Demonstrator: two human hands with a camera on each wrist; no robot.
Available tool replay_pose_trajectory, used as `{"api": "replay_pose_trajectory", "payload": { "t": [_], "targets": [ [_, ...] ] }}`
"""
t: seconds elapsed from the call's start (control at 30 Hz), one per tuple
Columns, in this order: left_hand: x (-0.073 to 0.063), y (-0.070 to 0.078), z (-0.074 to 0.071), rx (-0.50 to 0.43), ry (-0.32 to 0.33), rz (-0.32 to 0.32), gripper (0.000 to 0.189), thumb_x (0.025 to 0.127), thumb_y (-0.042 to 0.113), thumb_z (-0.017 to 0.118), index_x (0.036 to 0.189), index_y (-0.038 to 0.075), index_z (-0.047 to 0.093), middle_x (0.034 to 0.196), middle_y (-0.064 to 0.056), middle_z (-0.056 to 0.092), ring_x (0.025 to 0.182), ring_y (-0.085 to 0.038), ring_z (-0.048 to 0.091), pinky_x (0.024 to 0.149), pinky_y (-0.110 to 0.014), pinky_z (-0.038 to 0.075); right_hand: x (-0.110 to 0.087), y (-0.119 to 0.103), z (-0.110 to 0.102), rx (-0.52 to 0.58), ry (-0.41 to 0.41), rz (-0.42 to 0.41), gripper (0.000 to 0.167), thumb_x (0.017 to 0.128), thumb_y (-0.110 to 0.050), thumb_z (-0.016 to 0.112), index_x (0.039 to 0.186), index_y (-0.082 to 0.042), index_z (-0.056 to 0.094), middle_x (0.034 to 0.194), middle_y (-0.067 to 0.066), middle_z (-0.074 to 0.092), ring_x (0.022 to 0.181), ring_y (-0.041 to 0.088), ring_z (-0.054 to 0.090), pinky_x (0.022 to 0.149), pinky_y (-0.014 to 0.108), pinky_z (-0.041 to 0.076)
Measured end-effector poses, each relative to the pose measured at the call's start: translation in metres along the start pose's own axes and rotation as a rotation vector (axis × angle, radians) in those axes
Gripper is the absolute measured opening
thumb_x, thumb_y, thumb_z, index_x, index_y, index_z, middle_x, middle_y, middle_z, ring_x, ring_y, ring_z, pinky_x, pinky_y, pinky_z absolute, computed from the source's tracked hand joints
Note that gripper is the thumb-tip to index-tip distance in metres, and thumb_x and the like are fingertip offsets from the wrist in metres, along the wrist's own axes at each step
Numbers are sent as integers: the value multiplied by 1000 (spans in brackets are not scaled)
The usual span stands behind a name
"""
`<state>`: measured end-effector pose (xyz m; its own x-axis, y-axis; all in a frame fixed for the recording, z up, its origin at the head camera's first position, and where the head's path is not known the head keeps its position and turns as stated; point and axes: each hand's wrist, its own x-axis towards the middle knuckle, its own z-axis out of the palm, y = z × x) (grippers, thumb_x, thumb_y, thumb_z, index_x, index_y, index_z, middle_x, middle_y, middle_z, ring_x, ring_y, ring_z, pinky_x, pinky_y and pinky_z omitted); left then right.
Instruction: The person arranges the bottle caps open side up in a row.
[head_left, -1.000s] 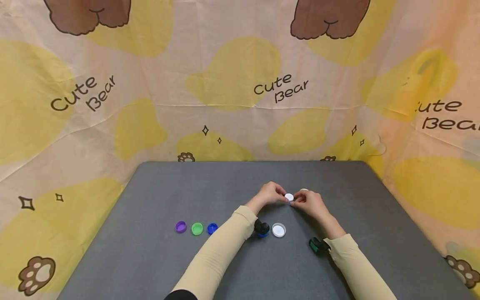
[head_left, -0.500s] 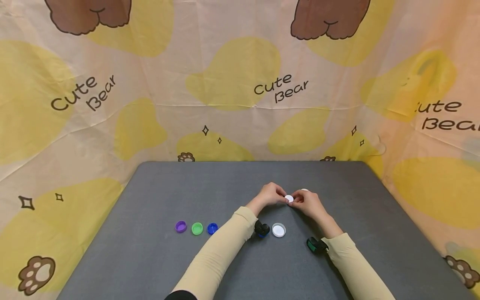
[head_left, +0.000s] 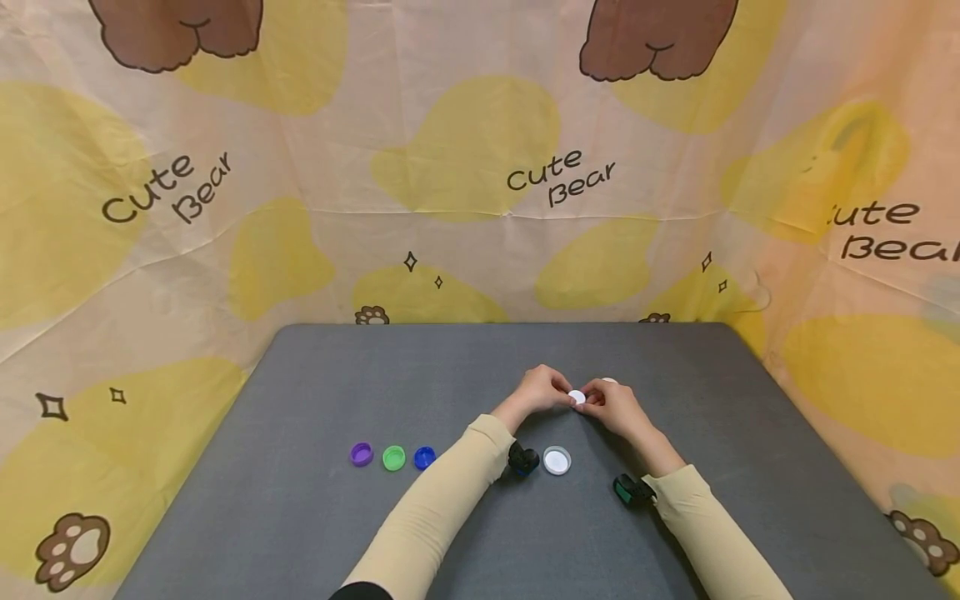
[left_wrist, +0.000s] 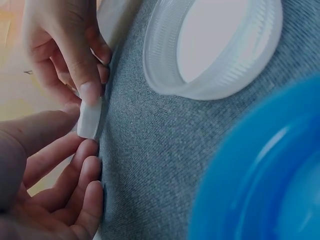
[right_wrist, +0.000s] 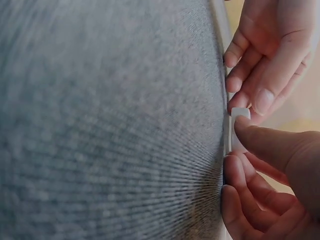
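Observation:
A small white bottle cap (head_left: 577,397) is held between the two hands near the far right of the table. My left hand (head_left: 542,388) pinches its left side between thumb and fingers. From the opposite side my right hand (head_left: 615,408) grips it, the thumb on the cap's face. The left wrist view shows the white cap (left_wrist: 90,119) edge-on, low at the cloth, with fingertips of both hands on it. In the right wrist view, the right thumb covers part of the cap (right_wrist: 240,131). Behind the right hand, a pale round thing (head_left: 610,380) is mostly hidden.
Purple (head_left: 362,454), green (head_left: 393,457) and blue (head_left: 424,457) caps lie in a row at left, the blue one beside the left sleeve. Nearer the hands lies a larger white lid (head_left: 557,461). A blue lid (left_wrist: 250,165) sits beneath the left wrist.
My right hand has shifted slightly left, closer to the left hand, and covers a little more of the white cap. The left hand and the lids on the table have barely moved.

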<state>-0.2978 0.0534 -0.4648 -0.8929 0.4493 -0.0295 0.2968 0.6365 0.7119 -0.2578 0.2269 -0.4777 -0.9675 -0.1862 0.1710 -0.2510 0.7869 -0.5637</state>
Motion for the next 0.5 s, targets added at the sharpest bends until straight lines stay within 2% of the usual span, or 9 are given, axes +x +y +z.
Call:
{"api": "replay_pose_trajectory", "payload": {
  "t": [0.23, 0.5],
  "targets": [
    [-2, 1, -1, 43, 30, 31, 17, 75, 24, 81, 86, 12, 75, 76, 5, 70, 64, -5, 54, 58, -17, 42, -4, -5, -2, -11, -7, -25, 19, 81, -18, 75, 93, -6, 68, 81, 3, 64, 73, 14, 58, 67, 31, 48],
    [-10, 6, -7, 71, 37, 69, 20, 71, 27, 83, 84, 15, 75, 74, 6, 70, 67, -6, 55, 59, -19, 42, -15, -14, -7, 31, -10, -40, 21, 81, -19, 75, 97, -7, 68, 85, 4, 68, 76, 15, 63, 72, 35, 53]
  ]
}}
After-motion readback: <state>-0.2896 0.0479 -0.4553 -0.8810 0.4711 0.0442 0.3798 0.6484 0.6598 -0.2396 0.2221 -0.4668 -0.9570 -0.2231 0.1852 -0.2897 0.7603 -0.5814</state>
